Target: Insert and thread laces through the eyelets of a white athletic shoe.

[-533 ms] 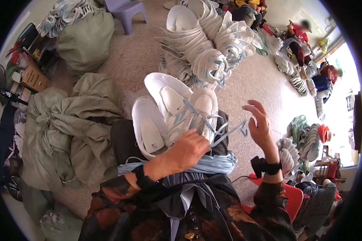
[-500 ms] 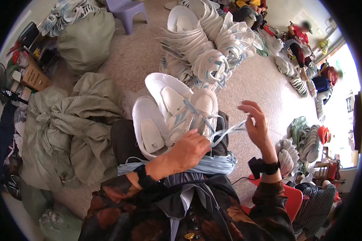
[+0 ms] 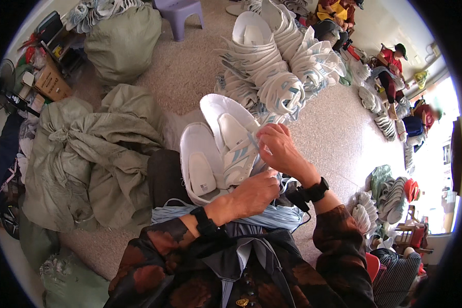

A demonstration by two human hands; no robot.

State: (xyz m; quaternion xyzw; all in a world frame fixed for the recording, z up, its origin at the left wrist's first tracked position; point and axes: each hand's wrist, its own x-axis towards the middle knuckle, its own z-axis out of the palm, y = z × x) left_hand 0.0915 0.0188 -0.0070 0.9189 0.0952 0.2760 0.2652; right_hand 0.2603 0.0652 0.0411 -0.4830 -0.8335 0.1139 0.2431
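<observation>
White shoe uppers with pale blue stripes lie on my lap, two of them showing white insoles; the nearest one is a laced upper [image 3: 239, 160] under my hands. My left hand [image 3: 255, 194] is closed on the heel-side edge of this upper, fingertips pinched together. Over its lacing area my right hand [image 3: 285, 154] is bent inward, thumb and fingers pinching a light blue shoelace [image 3: 252, 139], partly hidden by the fingers. Below my hands, a bundle of light blue laces [image 3: 287, 218] stretches across my lap.
Stacked white uppers [image 3: 280, 92] stand on the floor ahead. Large grey-green sacks [image 3: 102, 154] lie at my left, with a purple stool [image 3: 179, 15] beyond. Co-workers [image 3: 390, 64] sit at the far right among more shoe piles. A red chair [image 3: 373, 264] is at right.
My right hand has come in from the right, where the lace trailed toward it, down onto the upper. My left hand has shifted slightly right. The view has tilted a little.
</observation>
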